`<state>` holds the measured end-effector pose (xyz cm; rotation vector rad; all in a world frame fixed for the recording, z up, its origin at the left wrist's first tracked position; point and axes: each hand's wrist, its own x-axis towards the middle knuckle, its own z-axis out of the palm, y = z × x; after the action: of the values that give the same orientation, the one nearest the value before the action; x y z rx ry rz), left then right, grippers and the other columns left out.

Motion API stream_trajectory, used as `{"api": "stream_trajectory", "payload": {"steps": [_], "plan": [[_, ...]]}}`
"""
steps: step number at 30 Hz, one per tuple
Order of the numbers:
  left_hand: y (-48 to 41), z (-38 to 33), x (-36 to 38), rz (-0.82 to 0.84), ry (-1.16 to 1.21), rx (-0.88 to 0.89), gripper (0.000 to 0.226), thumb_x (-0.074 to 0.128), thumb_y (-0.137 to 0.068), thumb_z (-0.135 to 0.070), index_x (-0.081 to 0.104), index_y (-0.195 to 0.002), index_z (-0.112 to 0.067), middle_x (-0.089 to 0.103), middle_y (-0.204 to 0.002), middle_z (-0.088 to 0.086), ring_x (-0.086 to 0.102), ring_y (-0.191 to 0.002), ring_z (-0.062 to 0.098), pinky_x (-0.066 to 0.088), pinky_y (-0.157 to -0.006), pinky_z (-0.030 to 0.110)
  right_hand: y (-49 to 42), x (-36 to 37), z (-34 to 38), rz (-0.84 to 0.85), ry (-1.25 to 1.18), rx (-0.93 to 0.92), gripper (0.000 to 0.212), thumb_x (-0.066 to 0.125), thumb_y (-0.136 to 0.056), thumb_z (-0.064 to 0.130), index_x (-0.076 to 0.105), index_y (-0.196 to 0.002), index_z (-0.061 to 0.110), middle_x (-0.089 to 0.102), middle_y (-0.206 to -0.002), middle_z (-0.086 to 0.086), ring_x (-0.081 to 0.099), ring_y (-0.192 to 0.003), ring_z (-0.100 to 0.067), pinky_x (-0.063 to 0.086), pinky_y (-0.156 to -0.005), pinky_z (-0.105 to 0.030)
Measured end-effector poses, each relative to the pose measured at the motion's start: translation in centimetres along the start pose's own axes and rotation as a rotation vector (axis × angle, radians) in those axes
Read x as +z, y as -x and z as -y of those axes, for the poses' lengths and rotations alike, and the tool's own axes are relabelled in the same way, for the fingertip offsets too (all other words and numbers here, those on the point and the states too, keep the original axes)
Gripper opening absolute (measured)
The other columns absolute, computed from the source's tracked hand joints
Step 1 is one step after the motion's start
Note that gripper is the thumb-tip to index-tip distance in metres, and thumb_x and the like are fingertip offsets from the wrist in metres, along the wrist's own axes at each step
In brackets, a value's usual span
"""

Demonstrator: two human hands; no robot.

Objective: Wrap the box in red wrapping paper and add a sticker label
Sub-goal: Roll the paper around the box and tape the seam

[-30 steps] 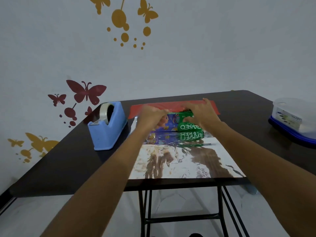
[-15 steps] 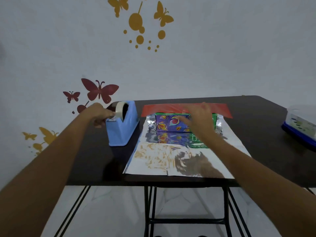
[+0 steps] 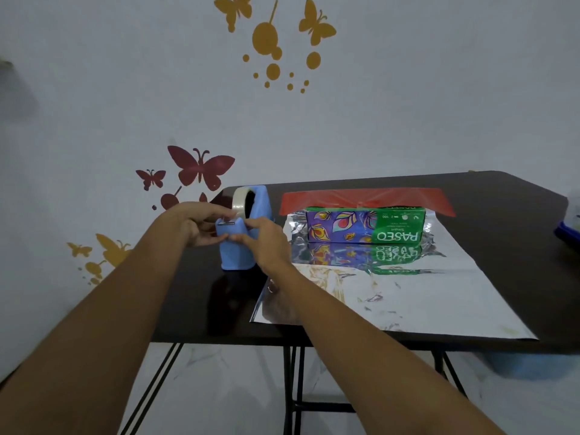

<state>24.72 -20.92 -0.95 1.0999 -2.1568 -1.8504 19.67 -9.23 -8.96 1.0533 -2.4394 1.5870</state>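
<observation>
Box on the wrapping paper, both hands at the tape dispenser

The box [image 3: 365, 225] lies on the wrapping paper [image 3: 408, 296], silver side up, red far edge, on the table [image 3: 502, 189]. At the blue tape dispenser [image 3: 243, 233] beside it, the left hand [image 3: 196, 226] and right hand [image 3: 266, 240] pinch near its cutter; whether they grip tape I cannot tell.

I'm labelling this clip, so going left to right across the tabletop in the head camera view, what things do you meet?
Blue tape dispenser, with both hands on it, left hand then right hand → tissue box standing on the silver-backed wrapping paper → plastic container at the right edge.
</observation>
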Motion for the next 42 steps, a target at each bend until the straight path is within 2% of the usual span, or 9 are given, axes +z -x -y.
{"api": "stream_trajectory", "payload": {"steps": [9, 19, 24, 28, 31, 35, 37, 39, 42], "plan": [[0.5, -0.7, -1.0, 0.088, 0.150, 0.049, 0.014, 0.068, -0.084, -0.019, 0.063, -0.080, -0.006, 0.060, -0.079, 0.000, 0.059, -0.083, 0.015, 0.059, -0.061, 0.044, -0.2, 0.2, -0.4, -0.025, 0.048, -0.007, 0.050, 0.062, -0.084, 0.047, 0.061, -0.124, 0.018, 0.058, -0.120, -0.004, 0.054, -0.109, -0.025, 0.043, -0.080, -0.036], [2.4, 3.5, -0.3, -0.008, 0.252, 0.152, 0.007, 0.068, -0.084, -0.011, 0.064, -0.086, -0.005, 0.066, -0.091, 0.009, 0.063, -0.085, 0.021, 0.059, -0.056, 0.034, -0.6, 0.6, -1.3, -0.008, -0.028, -0.031, 0.047, 0.063, -0.084, 0.045, 0.063, -0.122, 0.017, 0.059, -0.112, -0.007, 0.053, -0.104, -0.025, 0.033, -0.072, -0.029], [1.4, 6.2, 1.5, -0.103, 0.378, 0.294, 0.014, 0.070, -0.083, -0.016, 0.066, -0.092, -0.005, 0.067, -0.098, 0.009, 0.064, -0.092, 0.020, 0.060, -0.056, 0.031, -1.1, 0.3, -2.1, 0.066, -0.142, -0.044, 0.049, 0.067, -0.084, 0.033, 0.059, -0.127, 0.012, 0.058, -0.120, -0.010, 0.052, -0.112, -0.026, 0.040, -0.087, -0.031], [0.9, 6.7, 2.6, -0.215, 0.454, 0.339, 0.025, 0.071, -0.083, -0.015, 0.065, -0.101, 0.001, 0.065, -0.103, 0.013, 0.065, -0.087, 0.021, 0.059, -0.055, 0.029, -1.3, -0.3, -2.4, 0.121, -0.195, -0.039, 0.049, 0.068, -0.084, 0.028, 0.057, -0.129, 0.011, 0.056, -0.122, -0.010, 0.051, -0.114, -0.023, 0.035, -0.083, -0.023], [0.8, 7.1, 2.9, -0.255, 0.463, 0.347, 0.020, 0.071, -0.082, -0.012, 0.065, -0.096, 0.001, 0.064, -0.104, 0.014, 0.064, -0.088, 0.022, 0.060, -0.061, 0.032, -1.2, -0.4, -2.3, 0.128, -0.188, -0.040, 0.049, 0.067, -0.085, 0.028, 0.055, -0.130, 0.011, 0.055, -0.125, -0.010, 0.049, -0.117, -0.024, 0.035, -0.087, -0.024], [1.5, 9.5, 3.3, -0.300, 0.528, 0.278, 0.012, 0.071, -0.081, -0.004, 0.065, -0.089, 0.002, 0.066, -0.101, 0.016, 0.066, -0.081, 0.019, 0.059, -0.064, 0.028, -0.6, -1.6, -1.8, 0.237, -0.191, -0.001, 0.047, 0.063, -0.089, 0.018, 0.051, -0.133, 0.008, 0.051, -0.137, -0.010, 0.046, -0.127, -0.023, 0.035, -0.103, -0.030], [2.5, 9.7, 3.5, -0.312, 0.516, 0.337, 0.010, 0.071, -0.082, -0.009, 0.067, -0.088, -0.003, 0.068, -0.092, 0.010, 0.065, -0.086, 0.020, 0.056, -0.067, 0.028, -0.6, -3.9, -1.8, 0.191, -0.225, -0.060, 0.042, 0.061, -0.090, 0.012, 0.054, -0.130, 0.006, 0.058, -0.129, -0.013, 0.052, -0.121, -0.023, 0.040, -0.104, -0.035], [3.9, 8.9, 4.3, -0.408, 0.328, 0.548, 0.005, 0.073, -0.081, -0.015, 0.070, -0.083, -0.011, 0.069, -0.088, 0.003, 0.064, -0.088, 0.014, 0.050, -0.074, 0.025, -0.8, -7.8, -2.3, 0.038, -0.172, -0.133, 0.035, 0.060, -0.091, 0.014, 0.058, -0.125, 0.008, 0.065, -0.118, -0.010, 0.060, -0.110, -0.020, 0.045, -0.097, -0.036], [6.6, 6.1, 7.7, -0.323, 0.157, 0.800, 0.006, 0.072, -0.082, -0.017, 0.072, -0.077, -0.021, 0.070, -0.077, -0.013, 0.063, -0.078, -0.001, 0.048, -0.079, 0.017, -0.4, -14.8, -4.7, -0.161, 0.192, -0.149, 0.029, 0.060, -0.091, 0.029, 0.064, -0.118, 0.018, 0.068, -0.114, -0.001, 0.062, -0.104, -0.017, 0.046, -0.092, -0.034]]}}
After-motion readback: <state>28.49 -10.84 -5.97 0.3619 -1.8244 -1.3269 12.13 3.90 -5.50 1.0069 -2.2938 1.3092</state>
